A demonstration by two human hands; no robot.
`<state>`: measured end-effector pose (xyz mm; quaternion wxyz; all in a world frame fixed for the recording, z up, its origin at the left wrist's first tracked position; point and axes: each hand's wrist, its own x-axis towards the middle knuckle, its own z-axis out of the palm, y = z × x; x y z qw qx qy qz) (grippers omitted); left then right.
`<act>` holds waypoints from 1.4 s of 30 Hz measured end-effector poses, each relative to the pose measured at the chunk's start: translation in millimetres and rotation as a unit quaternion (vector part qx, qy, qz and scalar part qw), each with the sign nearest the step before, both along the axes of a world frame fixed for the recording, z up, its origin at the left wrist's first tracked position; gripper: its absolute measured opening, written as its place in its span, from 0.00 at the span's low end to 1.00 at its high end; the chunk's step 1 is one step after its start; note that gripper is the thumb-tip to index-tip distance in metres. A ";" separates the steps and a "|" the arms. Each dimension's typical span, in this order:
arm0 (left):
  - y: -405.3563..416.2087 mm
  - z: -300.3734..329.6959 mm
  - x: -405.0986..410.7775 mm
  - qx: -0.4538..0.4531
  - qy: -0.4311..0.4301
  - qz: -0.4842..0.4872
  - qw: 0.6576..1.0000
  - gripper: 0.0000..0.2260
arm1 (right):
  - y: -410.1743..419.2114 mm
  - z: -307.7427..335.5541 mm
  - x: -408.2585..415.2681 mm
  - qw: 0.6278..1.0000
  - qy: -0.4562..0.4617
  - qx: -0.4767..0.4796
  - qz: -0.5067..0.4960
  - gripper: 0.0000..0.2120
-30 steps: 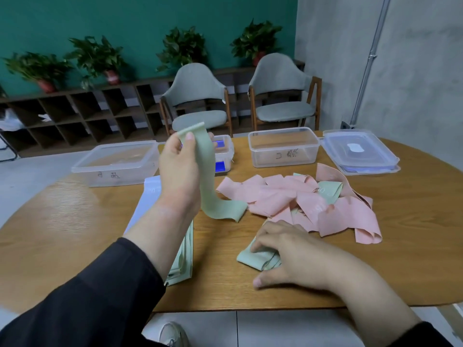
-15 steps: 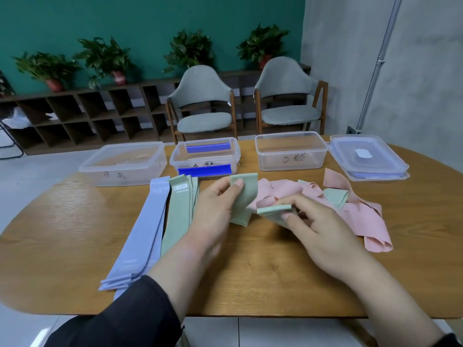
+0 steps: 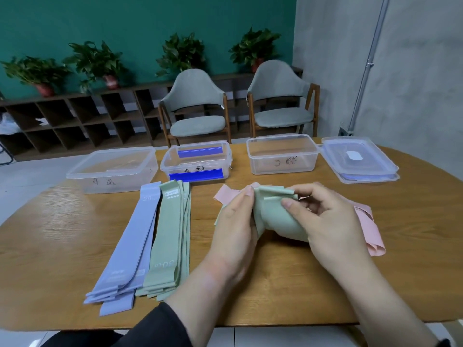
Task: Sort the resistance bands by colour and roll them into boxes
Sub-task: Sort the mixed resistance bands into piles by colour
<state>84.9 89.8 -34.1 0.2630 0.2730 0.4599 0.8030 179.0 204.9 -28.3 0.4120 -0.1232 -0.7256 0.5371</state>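
Observation:
My left hand (image 3: pixel 235 226) and my right hand (image 3: pixel 325 221) both hold a bunched green resistance band (image 3: pixel 275 216) above the table's middle. Left of them lie a flat stack of green bands (image 3: pixel 170 236) and a flat stack of lilac bands (image 3: pixel 130 244), side by side. A heap of pink bands (image 3: pixel 370 234) lies behind and right of my hands, largely hidden by them. Three clear boxes stand in a row at the back: a left box (image 3: pixel 112 169), a middle box (image 3: pixel 198 162) with blue strips on it, and a right box (image 3: pixel 283 154).
A stack of clear lids (image 3: pixel 360 161) sits at the back right of the round wooden table (image 3: pixel 413 246). Two grey chairs (image 3: pixel 198 108) stand behind the table. A low shelf with potted plants (image 3: pixel 95 63) runs along the green wall.
My left hand came down from holding one band end high. Both hands met over the table middle and now bunch the green band between them. The view shifted, showing the flat stacks.

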 end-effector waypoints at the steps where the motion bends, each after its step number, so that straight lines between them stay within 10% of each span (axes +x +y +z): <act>1: 0.6 -0.7 1.0 -0.010 0.019 0.003 1.000 0.12 | -0.9 -0.9 -0.5 1.000 0.009 -0.022 0.008 0.11; 15: 18.5 87.9 -12.4 -0.059 0.284 0.061 0.955 0.10 | -1.2 0.0 -2.1 0.997 -0.009 0.077 -0.016 0.11; 31: 34.9 88.6 -13.6 -0.005 0.143 0.087 0.986 0.11 | 5.9 14.1 -11.3 0.998 0.007 0.045 -0.048 0.10; 42: 14.5 179.2 -16.0 0.088 0.161 0.048 0.982 0.10 | -7.0 62.0 -24.8 0.994 0.014 0.099 -0.046 0.32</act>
